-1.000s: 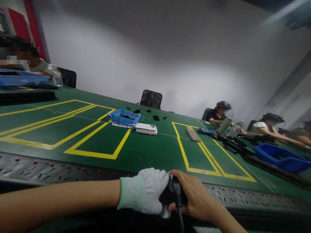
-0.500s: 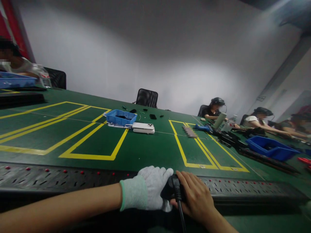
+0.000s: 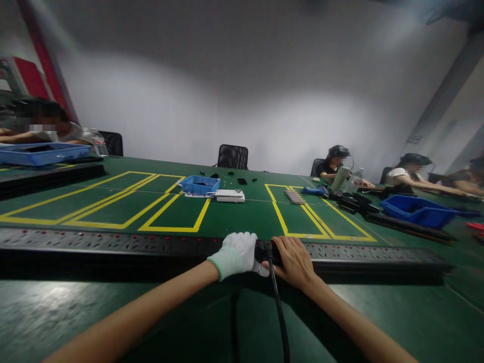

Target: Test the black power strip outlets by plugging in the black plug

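Observation:
A long black power strip with slot-shaped sockets and a row of red dots lies across the green table. My left hand, in a pale glove with a mint cuff, is closed around the strip, fingers over the top and thumb on the near side. Bare, my right hand grips the strip just to the right, its thumb by the plug. Between the two hands sits a black plug at the strip, its black cable running down toward me. The strip's sockets beneath my hands are hidden.
Beyond the strip, yellow tape marks rectangles on the green table. A small blue bin stands behind a white phone-shaped object. A larger blue bin is at right, a blue tray at left. Several people sit around the table.
The view has tilted down and levelled, so the strip and my hands appear higher and more of the near table shows. Both hands keep their hold beside the plug.

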Tool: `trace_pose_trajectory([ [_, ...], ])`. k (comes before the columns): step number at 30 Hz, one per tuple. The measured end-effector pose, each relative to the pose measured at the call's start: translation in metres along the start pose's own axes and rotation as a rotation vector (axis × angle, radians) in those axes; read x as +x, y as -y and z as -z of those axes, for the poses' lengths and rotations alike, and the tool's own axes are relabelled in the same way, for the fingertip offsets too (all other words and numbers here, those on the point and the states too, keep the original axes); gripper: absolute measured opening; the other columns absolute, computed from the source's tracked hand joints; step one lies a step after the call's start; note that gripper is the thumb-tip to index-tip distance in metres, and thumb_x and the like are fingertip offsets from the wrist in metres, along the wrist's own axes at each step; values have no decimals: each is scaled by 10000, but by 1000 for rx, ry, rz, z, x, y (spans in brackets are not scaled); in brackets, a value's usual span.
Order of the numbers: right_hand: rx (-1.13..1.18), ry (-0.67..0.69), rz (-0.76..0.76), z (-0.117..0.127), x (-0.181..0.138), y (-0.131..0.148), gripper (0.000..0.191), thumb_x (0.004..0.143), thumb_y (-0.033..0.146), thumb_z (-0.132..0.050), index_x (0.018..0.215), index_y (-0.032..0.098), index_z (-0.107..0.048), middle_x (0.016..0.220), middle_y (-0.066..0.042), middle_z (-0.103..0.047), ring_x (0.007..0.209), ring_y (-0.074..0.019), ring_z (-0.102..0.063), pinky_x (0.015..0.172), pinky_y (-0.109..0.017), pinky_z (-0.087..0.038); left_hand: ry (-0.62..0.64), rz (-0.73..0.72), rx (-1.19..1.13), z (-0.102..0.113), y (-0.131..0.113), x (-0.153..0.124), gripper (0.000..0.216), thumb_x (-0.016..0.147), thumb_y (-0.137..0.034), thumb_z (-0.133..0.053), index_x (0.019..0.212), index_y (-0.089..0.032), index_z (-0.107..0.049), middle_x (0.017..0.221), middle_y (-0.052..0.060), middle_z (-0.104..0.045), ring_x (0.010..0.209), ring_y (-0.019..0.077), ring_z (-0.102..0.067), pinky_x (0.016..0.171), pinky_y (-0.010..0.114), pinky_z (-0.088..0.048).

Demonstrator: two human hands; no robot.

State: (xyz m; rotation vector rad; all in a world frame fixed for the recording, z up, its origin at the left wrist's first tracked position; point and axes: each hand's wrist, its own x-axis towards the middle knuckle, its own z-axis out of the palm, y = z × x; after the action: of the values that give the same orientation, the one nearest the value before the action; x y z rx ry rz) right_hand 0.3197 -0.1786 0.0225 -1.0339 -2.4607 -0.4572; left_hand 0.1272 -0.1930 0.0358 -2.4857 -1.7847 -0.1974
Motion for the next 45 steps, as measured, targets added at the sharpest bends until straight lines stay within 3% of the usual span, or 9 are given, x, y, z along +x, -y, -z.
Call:
trace_pose_trajectory([
  [7, -63, -48, -19, 5, -20, 11, 589, 791, 548, -502, 1189, 115, -471, 1066, -141, -512, 983, -284, -449, 903, -432, -312, -171, 24, 157, -5, -23, -24, 804, 554, -800, -535, 1007, -136, -508, 944, 155, -536, 855, 313, -520, 742, 427, -379],
  [20, -81, -143, 54, 21, -32, 28, 551, 840, 525, -451, 1201, 107, -455, 1152, -149, -472, 1041, -274, -411, 951, -404, -258, -201, 36, 181, -4, -30, -37, 814, 585, -729, -574, 1147, -149, -478, 1031, 146, -522, 930, 300, -501, 811, 396, -341],
  [23, -96, -183, 93, 20, -25, 38, 426, 879, 449, -401, 1146, 131, -495, 1068, -125, -524, 991, -250, -444, 908, -372, -289, -223, 23, 192, -5, -31, -41, 773, 655, -655, -566, 1248, -178, -428, 1086, 144, -510, 973, 295, -486, 829, 390, -329],
  [26, -105, -227, 31, 12, -15, 44, 334, 890, 401, -371, 1004, 144, -553, 919, -110, -574, 882, -236, -485, 800, -337, -324, -244, 22, 204, -9, -30, -42, 751, 707, -594, -544, 1327, -210, -364, 1111, 138, -502, 992, 291, -479, 843, 392, -318],
  [31, -78, -248, -5, -2, -9, 40, 314, 893, 402, -372, 971, 152, -545, 788, -71, -621, 714, -198, -529, 671, -289, -314, -276, 13, 206, -16, -26, -38, 793, 695, -629, -531, 1355, -233, -341, 1107, 130, -497, 984, 291, -475, 844, 398, -313],
  [36, -44, -245, 11, -3, -12, 36, 298, 870, 416, -419, 991, 163, -519, 785, -46, -649, 661, -176, -559, 633, -261, -315, -296, 14, 193, -19, -26, -37, 854, 645, -675, -550, 1349, -232, -359, 1067, 133, -503, 947, 299, -475, 820, 409, -316],
  [45, 3, -249, 5, -3, -23, 37, 323, 834, 403, -471, 1043, 158, -494, 788, -52, -657, 682, -179, -589, 644, -244, -344, -306, 23, 227, -19, -30, -43, 931, 631, -682, -555, 1402, -261, -250, 1057, 125, -496, 924, 290, -475, 792, 405, -310],
])
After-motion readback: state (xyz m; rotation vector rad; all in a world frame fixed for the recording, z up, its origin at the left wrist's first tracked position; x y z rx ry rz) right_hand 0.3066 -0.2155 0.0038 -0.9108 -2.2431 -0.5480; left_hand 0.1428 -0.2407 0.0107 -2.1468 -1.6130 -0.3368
